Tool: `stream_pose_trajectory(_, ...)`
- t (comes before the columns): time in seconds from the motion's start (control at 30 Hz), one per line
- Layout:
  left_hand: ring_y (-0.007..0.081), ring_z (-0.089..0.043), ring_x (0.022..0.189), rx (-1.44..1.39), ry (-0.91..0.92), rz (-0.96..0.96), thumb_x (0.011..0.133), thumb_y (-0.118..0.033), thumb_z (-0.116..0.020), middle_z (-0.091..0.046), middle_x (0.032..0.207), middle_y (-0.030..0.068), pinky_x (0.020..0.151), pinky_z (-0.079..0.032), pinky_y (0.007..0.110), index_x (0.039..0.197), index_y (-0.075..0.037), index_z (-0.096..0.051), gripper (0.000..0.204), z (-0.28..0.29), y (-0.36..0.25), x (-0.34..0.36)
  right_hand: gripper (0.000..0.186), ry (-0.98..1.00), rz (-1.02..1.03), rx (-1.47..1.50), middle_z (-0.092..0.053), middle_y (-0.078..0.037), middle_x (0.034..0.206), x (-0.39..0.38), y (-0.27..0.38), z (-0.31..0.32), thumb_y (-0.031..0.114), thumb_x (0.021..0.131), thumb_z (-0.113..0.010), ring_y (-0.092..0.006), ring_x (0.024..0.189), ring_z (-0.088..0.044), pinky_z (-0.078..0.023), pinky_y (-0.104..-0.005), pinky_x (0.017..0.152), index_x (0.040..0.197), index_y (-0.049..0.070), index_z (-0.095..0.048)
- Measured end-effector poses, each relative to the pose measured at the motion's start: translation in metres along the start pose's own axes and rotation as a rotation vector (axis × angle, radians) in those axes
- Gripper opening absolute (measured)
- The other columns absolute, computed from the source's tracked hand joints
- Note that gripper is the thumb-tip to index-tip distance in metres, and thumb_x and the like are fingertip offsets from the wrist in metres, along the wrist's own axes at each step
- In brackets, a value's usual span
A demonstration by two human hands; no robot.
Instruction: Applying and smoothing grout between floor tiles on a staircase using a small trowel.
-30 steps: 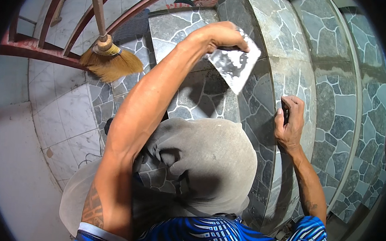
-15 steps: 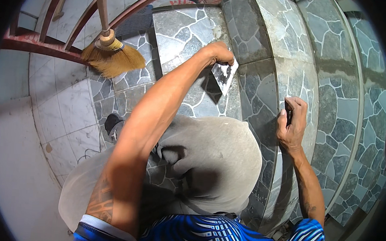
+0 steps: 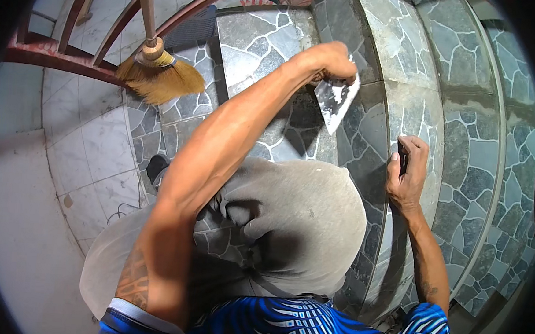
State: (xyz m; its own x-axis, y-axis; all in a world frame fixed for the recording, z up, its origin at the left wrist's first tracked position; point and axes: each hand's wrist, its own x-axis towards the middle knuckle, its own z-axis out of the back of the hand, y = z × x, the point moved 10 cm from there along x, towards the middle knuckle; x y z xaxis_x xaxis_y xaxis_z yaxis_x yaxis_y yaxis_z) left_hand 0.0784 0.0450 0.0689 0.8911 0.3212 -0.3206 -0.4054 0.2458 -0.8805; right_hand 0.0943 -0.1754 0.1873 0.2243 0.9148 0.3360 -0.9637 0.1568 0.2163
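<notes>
My left hand point(image 3: 334, 62) is closed around a putty knife point(image 3: 336, 101), whose flat blade is smeared white and dark. The blade points down toward me beside the stair riser point(image 3: 368, 127), its shadow falling on the tiled step to its left; I cannot tell whether it touches the tiles. My right hand point(image 3: 407, 185) rests on the edge of the higher step point(image 3: 413, 114), fingers curled and thumb facing them. Something dark shows between thumb and fingers, too shadowed to name.
A straw broom point(image 3: 162, 78) leans by a red metal railing point(image 3: 59, 62) at the far left. Grey stone-pattern steps point(image 3: 471, 149) with white joints rise to the right. Behind the near landing lies a dark woven mat point(image 3: 190, 30). My bent knee point(image 3: 313, 213) fills the middle.
My left hand and the putty knife have moved right and slightly farther away, toward the riser. My right hand has stayed nearly in place.
</notes>
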Motion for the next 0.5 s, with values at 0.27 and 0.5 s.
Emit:
stream_pose_trajectory(0.27, 0.0121, -0.056, 0.050, -0.289, -0.084, -0.301, 0.076, -0.018, -0.074, -0.066, 0.066, 0.0089, 0.043, -0.039, 0.027, 0.075, 0.004, -0.070, 0.022, 0.059, -0.045, -0.026, 0.031, 0.002, 0.015, 0.001, -0.053, -0.020, 0.105, 0.001, 0.002, 0.000, 0.001, 0.080, -0.057, -0.0324, 0.094, -0.057, -0.048, -0.0378, 0.079, 0.110, -0.003, -0.056)
stream_pose_trajectory(0.5, 0.0122, -0.066, 0.061, -0.441, 0.059, -0.143, 0.078, -0.013, -0.074, -0.070, 0.080, 0.0099, 0.053, -0.053, 0.025, 0.095, 0.005, -0.067, 0.025, 0.007, 0.036, 0.004, 0.031, -0.002, 0.001, 0.026, -0.053, -0.020, 0.105, 0.001, 0.002, -0.002, 0.001, 0.079, -0.057, -0.0315, 0.092, -0.057, -0.048, -0.0375, 0.078, 0.110, -0.003, -0.056)
